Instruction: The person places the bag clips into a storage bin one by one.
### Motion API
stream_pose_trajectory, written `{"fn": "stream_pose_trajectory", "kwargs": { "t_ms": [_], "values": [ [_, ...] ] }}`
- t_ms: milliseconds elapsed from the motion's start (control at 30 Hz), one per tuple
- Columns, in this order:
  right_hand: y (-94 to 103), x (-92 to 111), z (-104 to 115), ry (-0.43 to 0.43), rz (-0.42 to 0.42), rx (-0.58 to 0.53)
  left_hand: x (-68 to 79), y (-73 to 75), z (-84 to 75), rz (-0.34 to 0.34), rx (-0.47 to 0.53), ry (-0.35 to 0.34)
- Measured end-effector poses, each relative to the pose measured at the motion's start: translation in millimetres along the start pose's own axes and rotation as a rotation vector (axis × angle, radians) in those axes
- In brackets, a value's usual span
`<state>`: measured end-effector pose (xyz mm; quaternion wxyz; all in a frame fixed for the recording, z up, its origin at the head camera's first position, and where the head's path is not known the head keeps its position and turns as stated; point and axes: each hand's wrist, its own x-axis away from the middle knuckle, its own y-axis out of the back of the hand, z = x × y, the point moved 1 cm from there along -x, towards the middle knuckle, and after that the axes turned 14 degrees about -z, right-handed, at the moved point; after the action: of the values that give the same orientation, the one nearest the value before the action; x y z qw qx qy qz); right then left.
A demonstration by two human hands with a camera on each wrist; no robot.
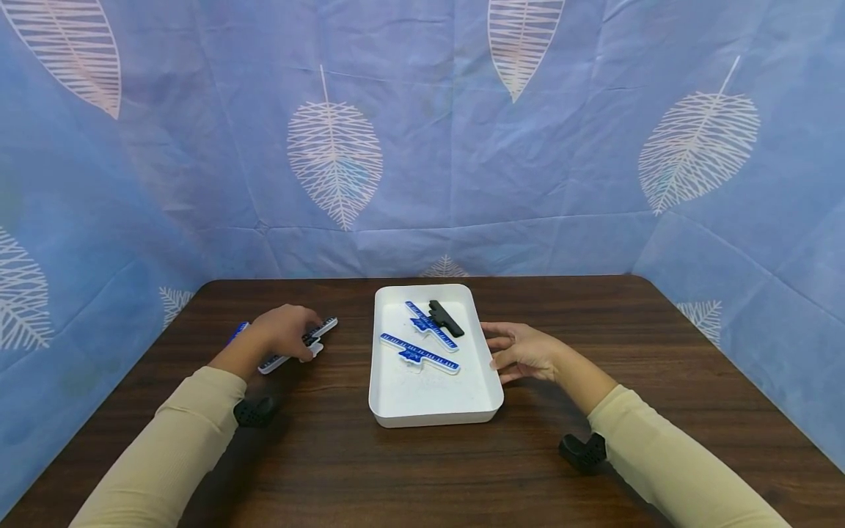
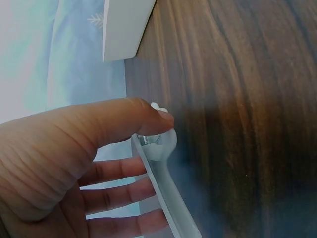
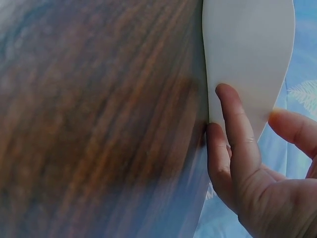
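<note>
On the left, my left hand [image 1: 280, 331] pinches a white plastic clip with a black ruler-like face [image 1: 324, 327]. In the left wrist view the thumb presses the handle of that clip [image 2: 174, 196], a metal spring shows beneath it, and the other fingers lie behind the long bar. My right hand [image 1: 524, 353] rests against the right side of a white tray [image 1: 436, 419], its fingers extended along the wall and the thumb at the rim in the right wrist view. Inside the tray lie two blue-and-white ruler clips [image 1: 422, 353] and a black clip [image 1: 446, 318].
Another blue clip [image 1: 238, 332] lies beyond the left wrist, mostly hidden by it. All of this is on a dark wooden table [image 1: 436, 477]. A blue cloth with white leaf prints [image 1: 422, 147] hangs behind the table and along its sides.
</note>
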<state>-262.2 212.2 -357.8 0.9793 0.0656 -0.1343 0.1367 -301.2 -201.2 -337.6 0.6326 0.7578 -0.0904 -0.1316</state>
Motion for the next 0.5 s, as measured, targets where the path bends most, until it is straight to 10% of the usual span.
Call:
{"fn": "stream_pose_trajectory", "kwargs": {
  "t_ms": [500],
  "values": [
    [0.7, -1, -1, 0.006, -0.006, 0.006, 1.8, 9.8, -18.1, 0.026, 0.094, -0.13]
  ]
}}
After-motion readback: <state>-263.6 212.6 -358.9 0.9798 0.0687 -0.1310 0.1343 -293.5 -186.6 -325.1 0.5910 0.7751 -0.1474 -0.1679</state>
